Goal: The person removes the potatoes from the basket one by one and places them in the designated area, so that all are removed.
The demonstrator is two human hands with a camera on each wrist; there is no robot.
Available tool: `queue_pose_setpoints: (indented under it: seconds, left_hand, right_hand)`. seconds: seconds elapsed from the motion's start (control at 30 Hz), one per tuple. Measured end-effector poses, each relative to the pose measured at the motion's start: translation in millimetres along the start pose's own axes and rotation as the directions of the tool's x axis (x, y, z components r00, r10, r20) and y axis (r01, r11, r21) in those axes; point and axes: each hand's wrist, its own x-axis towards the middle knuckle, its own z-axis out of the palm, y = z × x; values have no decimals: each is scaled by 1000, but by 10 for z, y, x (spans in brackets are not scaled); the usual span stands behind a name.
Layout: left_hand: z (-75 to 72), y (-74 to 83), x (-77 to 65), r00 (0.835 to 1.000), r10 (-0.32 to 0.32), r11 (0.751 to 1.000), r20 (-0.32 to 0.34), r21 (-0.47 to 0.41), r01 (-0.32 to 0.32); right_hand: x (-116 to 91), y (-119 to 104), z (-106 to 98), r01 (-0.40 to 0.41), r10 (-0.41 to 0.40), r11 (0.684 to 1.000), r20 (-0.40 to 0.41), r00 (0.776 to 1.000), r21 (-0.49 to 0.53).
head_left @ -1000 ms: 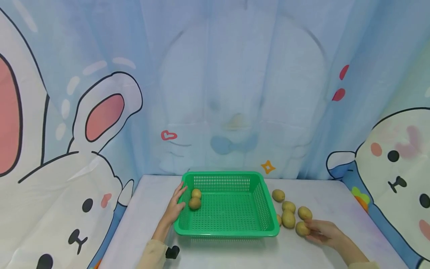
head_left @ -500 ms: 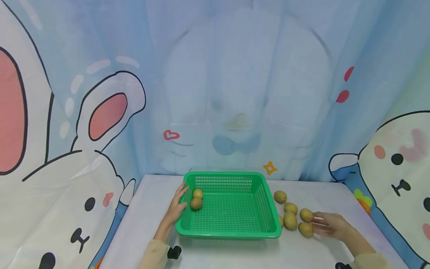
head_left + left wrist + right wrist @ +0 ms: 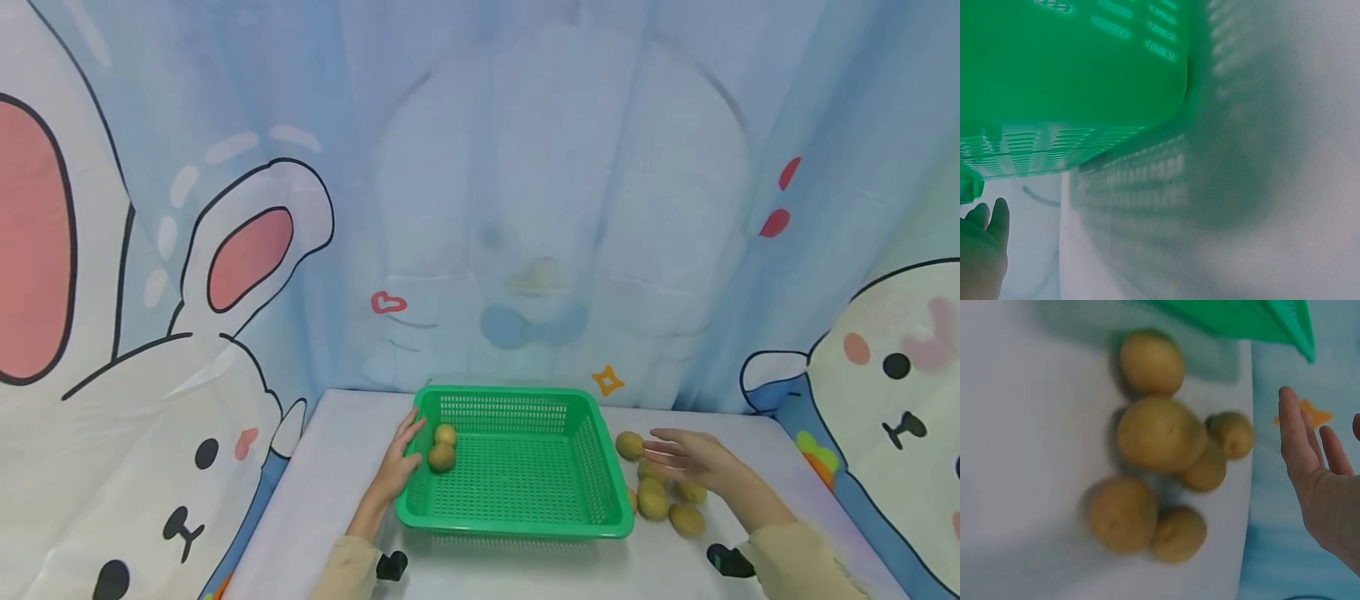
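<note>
A green plastic basket (image 3: 517, 530) stands on the white table, with two potatoes (image 3: 442, 457) touching each other near its left wall. My left hand (image 3: 395, 468) rests at the basket's left rim, fingers extended; in the left wrist view only some fingers (image 3: 999, 225) show beside the basket. Above the potatoes (image 3: 687, 520) to the right of the basket, my right hand (image 3: 696, 458) hovers with straight fingers and holds nothing. It partly covers that group in the head view. The right wrist view shows several potatoes (image 3: 1161, 434) clustered together, apart from the hand.
The white tabletop (image 3: 525, 575) ends at a blue curtain (image 3: 480, 208) printed with cartoon animals. One potato (image 3: 632, 500) lies partly hidden behind the basket's right rim. A black heart-shaped piece (image 3: 731, 561) is at the right sleeve.
My right hand has moved off the nearest potatoes, upward and toward the back of the group. The front potato shifted slightly right and nearer. The left hand stays at the basket.
</note>
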Motion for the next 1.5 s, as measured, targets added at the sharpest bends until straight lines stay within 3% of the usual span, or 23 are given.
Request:
queue_pose_setpoints:
  seconds: [0.13,0.27,0.37,0.6,0.73,1.17,1.37,1.5]
  left_hand:
    - [11,-199,40,1000,-5,1000,-10,3,5]
    - [4,-230,48,1000,7,1000,-12,5,-7]
    - [2,-187,52,1000,9,1000,-10,1,-9]
    - [-33,124,-36,1000,-3,1000,15,-19,4]
    - [-46,145,-47,1000,-3,1000,14,-10,3]
    - [-66,144,-34,1000,-4,1000,18,7,3]
    - [-93,124,-3,1000,6,1000,22,18,-6]
    - [-55,-41,21,1000,8,1000,19,-3,-8]
  right_hand:
    - [77,-68,294,35,-32,999,83,996,-34]
    - [150,-161,589,74,-59,995,201,978,-68]
    - [228,-211,809,105,-81,990,242,967,-89]
    - [425,-192,1366,124,-91,986,265,960,-111]
    - [524,-133,1647,142,-105,983,277,955,-118]
    - [867,91,2572,114,-89,989,234,968,-95]
    - [1002,207,2826,116,-105,991,140,985,-73]
    - [1064,290,2901,95,-81,988,117,990,-120]
